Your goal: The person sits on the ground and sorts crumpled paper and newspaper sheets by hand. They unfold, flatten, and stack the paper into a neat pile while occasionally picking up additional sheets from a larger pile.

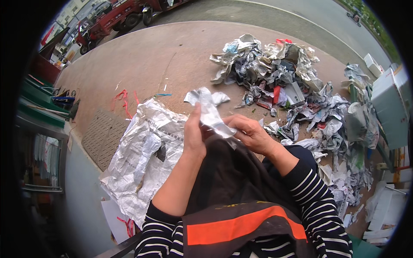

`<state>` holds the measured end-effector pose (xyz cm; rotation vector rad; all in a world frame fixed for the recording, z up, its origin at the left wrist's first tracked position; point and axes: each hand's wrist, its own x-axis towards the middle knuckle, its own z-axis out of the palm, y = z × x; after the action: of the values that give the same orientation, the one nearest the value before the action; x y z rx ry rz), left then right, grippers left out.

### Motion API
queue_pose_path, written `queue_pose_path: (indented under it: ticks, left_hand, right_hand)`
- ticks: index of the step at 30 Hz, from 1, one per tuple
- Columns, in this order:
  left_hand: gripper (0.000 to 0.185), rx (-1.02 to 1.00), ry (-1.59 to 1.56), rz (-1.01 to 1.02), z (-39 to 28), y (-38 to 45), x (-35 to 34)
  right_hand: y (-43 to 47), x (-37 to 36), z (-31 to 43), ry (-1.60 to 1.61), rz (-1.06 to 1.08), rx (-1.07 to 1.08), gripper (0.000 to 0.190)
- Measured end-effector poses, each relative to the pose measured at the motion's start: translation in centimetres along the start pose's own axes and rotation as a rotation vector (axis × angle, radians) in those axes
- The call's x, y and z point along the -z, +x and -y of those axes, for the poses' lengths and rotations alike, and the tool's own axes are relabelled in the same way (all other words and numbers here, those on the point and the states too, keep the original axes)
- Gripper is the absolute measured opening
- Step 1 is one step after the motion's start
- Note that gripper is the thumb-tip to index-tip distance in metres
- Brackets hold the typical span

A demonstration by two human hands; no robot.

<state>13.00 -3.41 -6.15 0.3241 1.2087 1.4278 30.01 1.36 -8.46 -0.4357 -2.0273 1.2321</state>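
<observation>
Both of my hands grip one crumpled piece of newspaper (pixel 209 113) above my lap. My left hand (pixel 195 132) pinches its left side, thumb up; my right hand (pixel 248 130) holds its lower right end between thumb and fingers. Left of my left forearm lies a stack of flattened, wrinkled newspaper sheets (pixel 129 180), with a folded strip of paper on top. A large heap of crumpled newspaper (pixel 255 64) lies on the pavement ahead and to the right. A dark apron with an orange band (pixel 238 225) covers my lap.
More crumpled paper (pixel 332 125) spreads down my right side, beside white foam boxes (pixel 390 100). Red plastic ribbon (pixel 123 100) lies beyond the stack. A metal plate (pixel 105 138) is set in the ground at left. Red cargo tricycles (pixel 106 22) stand by the road.
</observation>
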Motion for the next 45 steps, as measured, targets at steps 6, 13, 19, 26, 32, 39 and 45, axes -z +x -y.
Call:
queue_pose_path:
  ticks: [6,13,19,26,32,39,45]
  left_hand:
    - [0.027,-0.170,-0.171,-0.144,0.6,1.8,2.8]
    - [0.035,-0.105,-0.540,-0.049,0.7,0.0,3.0]
    - [0.023,-0.085,-0.393,0.043,2.3,-1.9,3.7]
    - [0.007,-0.319,-0.239,-0.264,0.4,-5.9,11.4]
    - [0.011,-0.255,0.176,-0.561,-1.6,-8.6,26.7]
    - [0.058,-0.237,0.848,-0.951,-3.0,-7.5,35.1]
    - [0.051,-0.349,0.786,-0.534,-5.1,-1.3,29.1]
  right_hand:
    - [0.2,0.1,0.3,0.704,-0.334,-0.493,0.016]
    - [0.3,-0.4,-2.6,0.934,-0.461,-0.595,0.024]
    - [-0.2,-0.9,-1.6,0.640,-0.157,-0.491,0.029]
    - [-0.7,-2.3,-1.7,0.698,0.153,-0.596,0.028]
    - [-1.3,8.0,1.4,0.341,-0.067,-0.426,0.032]
    - [-21.7,23.6,-6.2,-0.081,-0.755,-0.837,0.026]
    - [-35.2,15.1,-22.2,0.365,-1.129,-1.201,0.032]
